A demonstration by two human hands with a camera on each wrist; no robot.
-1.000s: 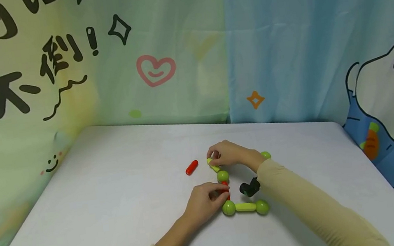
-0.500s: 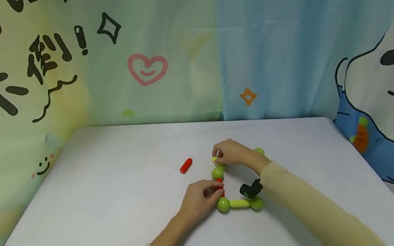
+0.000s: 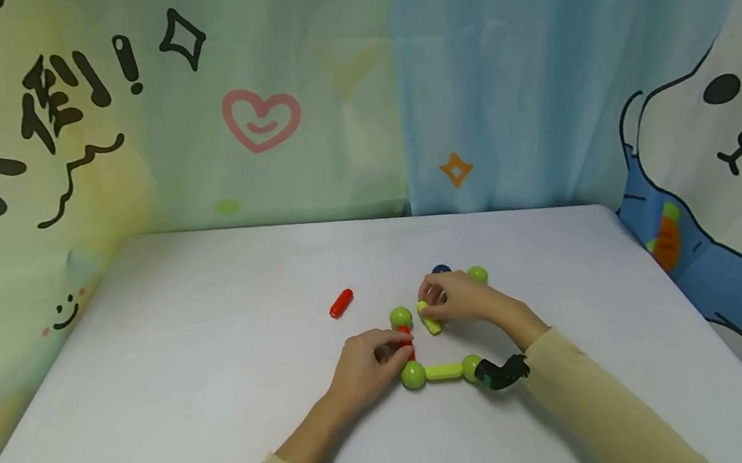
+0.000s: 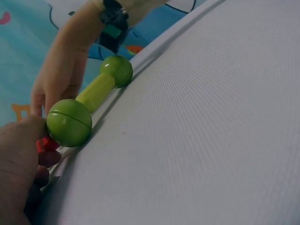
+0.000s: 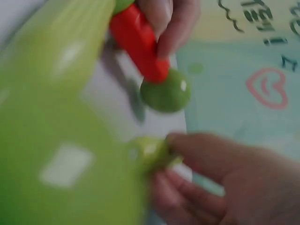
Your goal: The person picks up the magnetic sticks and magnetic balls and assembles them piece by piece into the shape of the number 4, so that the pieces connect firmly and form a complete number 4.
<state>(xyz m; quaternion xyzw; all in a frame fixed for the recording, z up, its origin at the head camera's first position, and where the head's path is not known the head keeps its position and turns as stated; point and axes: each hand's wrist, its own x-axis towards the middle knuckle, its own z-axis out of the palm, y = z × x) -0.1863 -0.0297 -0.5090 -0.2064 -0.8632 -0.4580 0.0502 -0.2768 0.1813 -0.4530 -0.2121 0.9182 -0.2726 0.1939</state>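
Prob. part-done: lower ctr, 3 green balls (image 3: 413, 374), red rod (image 3: 409, 351) & yellow rod (image 3: 444, 372) are forming a corner. L hand (image 3: 368, 366) is pinching that red rod; R hand (image 3: 460, 298) is gripping 2nd yellow rod (image 3: 432, 326), apart. Prob. left: it, 2nd red rod (image 3: 341, 303) lying left of ctr, 4th green ball (image 3: 478, 274) & 1 part-hidden blue ball (image 3: 441, 268) right of ctr.

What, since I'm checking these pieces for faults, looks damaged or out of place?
Nothing looks damaged. The loose red rod perhaps looks stray: it lies apart, beyond the left hand, whereas the other red rod joins two green balls.
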